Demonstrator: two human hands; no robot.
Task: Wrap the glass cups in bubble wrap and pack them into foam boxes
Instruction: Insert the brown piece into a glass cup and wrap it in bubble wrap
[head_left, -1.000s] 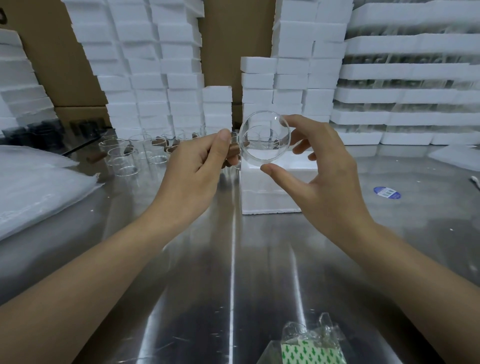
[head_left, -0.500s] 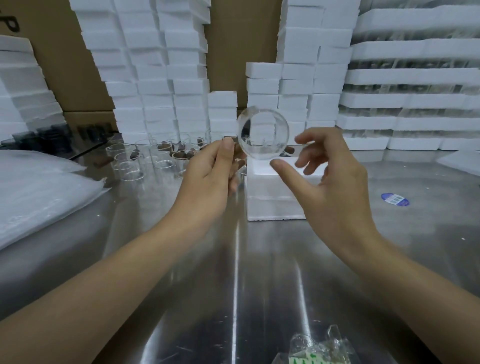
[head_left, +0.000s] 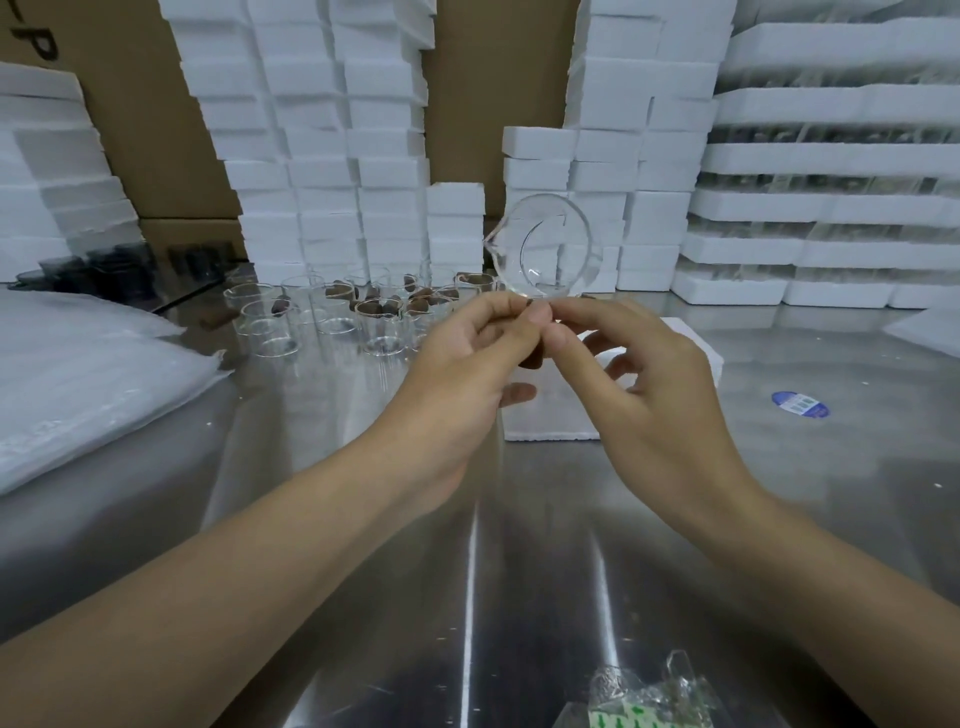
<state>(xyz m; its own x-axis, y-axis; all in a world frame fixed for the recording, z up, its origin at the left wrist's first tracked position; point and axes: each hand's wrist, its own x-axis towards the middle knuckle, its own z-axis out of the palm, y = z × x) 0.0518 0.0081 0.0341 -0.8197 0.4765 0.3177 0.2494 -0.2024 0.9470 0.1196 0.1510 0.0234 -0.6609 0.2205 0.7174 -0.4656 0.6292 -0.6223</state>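
Stacked boxes (head_left: 322, 171) back the table (head_left: 519, 597); my left hand (head_left: 457, 379) and right hand (head_left: 660, 405) pinch one bare cup (head_left: 545, 244) by its handle; wrapping and packing remain; more cups (head_left: 384, 322) wait.

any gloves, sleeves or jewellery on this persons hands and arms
Nothing worn shows. The left hand and right hand are ungloved, with no rings visible. The left forearm and right forearm are bare right to the picture's edge: no sleeve, watch or wristband in view.
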